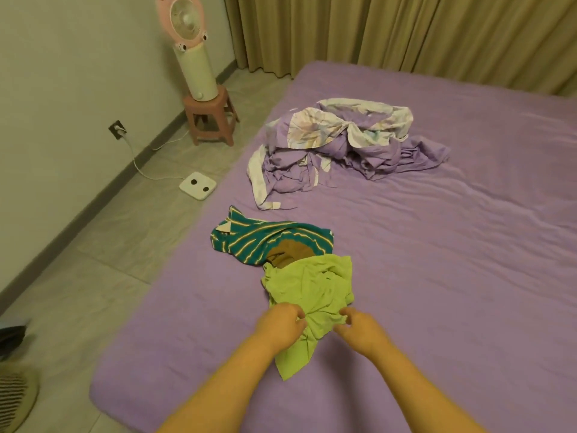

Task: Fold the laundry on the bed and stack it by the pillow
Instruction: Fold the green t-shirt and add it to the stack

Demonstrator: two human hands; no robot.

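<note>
A crumpled lime-green garment [315, 289] lies on the purple bed [452, 260] near its front left. My left hand [278, 326] pinches the garment's left side with curled fingers. My right hand [359, 331] pinches its right side. Just beyond it sits a brown piece of clothing [288, 253], partly covered by a teal striped garment [259, 239]. Farther back lies a heap of purple and floral bedding [343, 145]. No pillow shows in the head view.
Tiled floor runs along the bed's left. A pink fan [192, 48] stands on a pink stool [210, 120] by the wall, near a white scale [197, 185] and a cable. Beige curtains [406, 32] hang behind the bed.
</note>
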